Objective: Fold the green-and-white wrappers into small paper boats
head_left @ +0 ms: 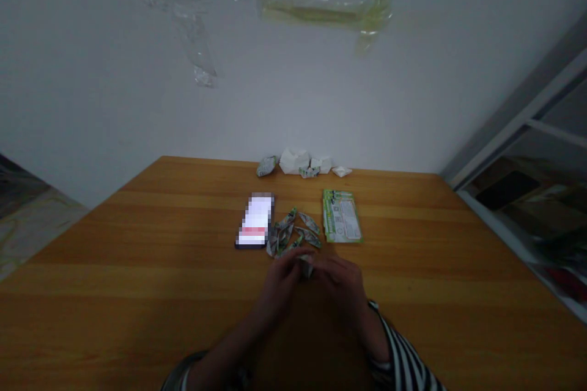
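Near the middle of the wooden table, my left hand (283, 276) and my right hand (343, 280) come together on a small piece of folded paper (307, 267). Its pale lower part shows between the fingers, which are closed on it and partly hide it. Just beyond my fingertips lies a loose group of small folded paper pieces (285, 232), printed green and white, some overlapping. To the right of that group rests a stack of flat printed green-and-white sheets (343, 218).
A phone (255, 220) with a lit, blurred screen lies left of the folded pieces. White crumpled paper (295, 161) and other folded bits line the table's (183, 214) back edge, against the wall (293, 85). A shelf unit (527, 189) stands at the right.
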{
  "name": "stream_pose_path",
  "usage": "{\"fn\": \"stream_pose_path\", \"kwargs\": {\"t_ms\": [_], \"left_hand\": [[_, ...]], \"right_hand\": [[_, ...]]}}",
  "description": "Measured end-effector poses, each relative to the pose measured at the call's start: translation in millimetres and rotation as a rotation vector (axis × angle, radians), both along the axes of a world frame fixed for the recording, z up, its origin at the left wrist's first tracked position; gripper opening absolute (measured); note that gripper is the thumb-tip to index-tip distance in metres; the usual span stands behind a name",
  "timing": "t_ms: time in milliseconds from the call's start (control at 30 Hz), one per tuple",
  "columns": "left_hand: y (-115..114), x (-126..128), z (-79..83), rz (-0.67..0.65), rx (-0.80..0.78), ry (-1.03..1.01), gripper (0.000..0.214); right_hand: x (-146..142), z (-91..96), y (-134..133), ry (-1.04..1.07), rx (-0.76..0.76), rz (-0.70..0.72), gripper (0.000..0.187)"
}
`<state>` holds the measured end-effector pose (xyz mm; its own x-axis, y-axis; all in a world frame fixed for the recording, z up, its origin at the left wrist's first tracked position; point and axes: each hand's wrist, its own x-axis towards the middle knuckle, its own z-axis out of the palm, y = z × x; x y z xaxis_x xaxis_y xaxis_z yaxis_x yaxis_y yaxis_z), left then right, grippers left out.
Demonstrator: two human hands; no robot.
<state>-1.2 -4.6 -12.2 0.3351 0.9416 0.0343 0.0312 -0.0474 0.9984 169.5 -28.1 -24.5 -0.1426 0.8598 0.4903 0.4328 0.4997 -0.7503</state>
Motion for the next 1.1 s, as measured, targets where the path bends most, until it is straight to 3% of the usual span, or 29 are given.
{"fn": "stream_pose_path", "kwargs": {"t_ms": [100, 233, 300, 467, 533, 633, 767, 833, 900, 1033, 1100], "left_hand": [[4, -3, 0.8, 0.009, -0.043, -0.041, 0.034], [3, -3, -0.3, 0.087, -0.02, -0.039, 0.038], [2, -2, -0.3, 0.105, -0.015, -0.039, 0.038], [-2, 1, 5.8, -0.022, -0.172, -0.178, 0.039], [-2, 1, 9.6, -0.019, -0.284, -0.294, 0.042], [1, 1, 14.2, 0.091, -0.371, -0.33, 0.041], [3, -2, 15.4, 0.173, -0.264, -0.142, 0.026], [2, -1, 13.5, 0.229, -0.199, -0.08, 0.021], [-1, 1, 10.7, 0.277, -0.156, -0.052, 0.015], [-5, 7, 6.1, 0.294, -0.089, -0.02, 0.008], [-4, 8, 5.3, 0.233, -0.07, -0.009, 0.014]], "right_hand": [[1, 2.2, 2, 0.213, -0.109, -0.038, 0.021], [-6, 7.1, 1, 0.346, -0.25, 0.075, 0.024], [-10, 7.4, -2, 0.289, -0.213, 0.06, 0.031], [-10, 3.4, -2, 0.271, -0.012, -0.134, 0.018], [-8, 3.9, 0, 0.29, -0.017, -0.115, 0.018], [-9, 7.4, 1, 0.258, -0.034, -0.044, 0.019], [-15, 9.2, -2, 0.312, -0.165, 0.045, 0.016], [-20, 8.1, -5, 0.4, -0.287, 0.02, 0.013], [-25, 7.4, -7, 0.437, -0.366, -0.043, 0.022], [-33, 11.3, -12, 0.392, -0.33, -0.199, 0.015], [-32, 14.1, -12, 0.403, -0.297, -0.233, 0.01]]}}
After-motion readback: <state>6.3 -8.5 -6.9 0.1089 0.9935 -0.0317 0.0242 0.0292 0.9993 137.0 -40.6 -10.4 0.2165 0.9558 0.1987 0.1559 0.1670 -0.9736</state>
